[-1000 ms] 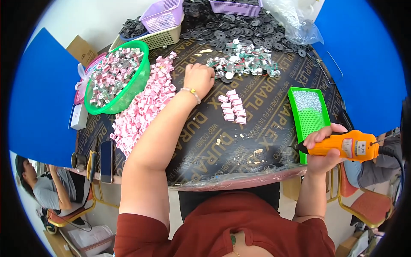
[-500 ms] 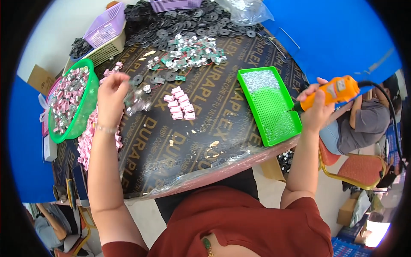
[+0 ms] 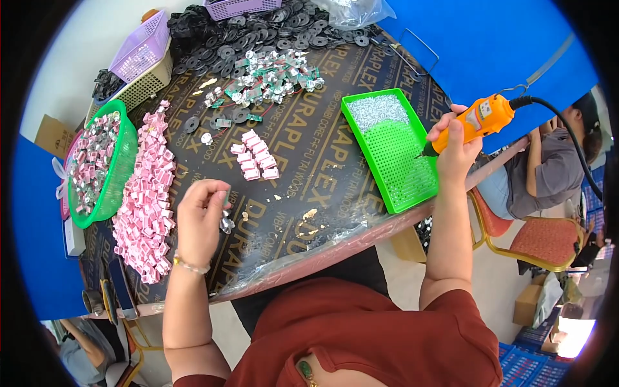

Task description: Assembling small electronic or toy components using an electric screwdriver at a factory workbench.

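Observation:
My right hand [image 3: 456, 143] is wrapped round an orange electric screwdriver [image 3: 478, 122], whose dark tip points left over a green perforated tray [image 3: 403, 158]. Small silver screws [image 3: 380, 111] fill the tray's far end. My left hand [image 3: 201, 216] pinches a small shiny metal part [image 3: 226, 221] with a bit of green on it; the fingers partly hide it. This hand is above the table between a heap of pink plastic pieces [image 3: 145, 200] and the near edge. Beyond it, a small group of pink pieces [image 3: 254, 156] stands in rows.
Silver discs with green circuit boards and red wires [image 3: 274, 76] lie farther back, before a heap of black rings [image 3: 258, 32]. A green basket [image 3: 129, 155] of pink-and-silver pieces is at left. A black cable [image 3: 567, 116] runs from the screwdriver. People sit at both sides.
My left hand has come nearer and slightly right, from beside the pink heap, with the shiny part in its fingers. The screwdriver has shifted slightly left and up in view, along with the whole scene.

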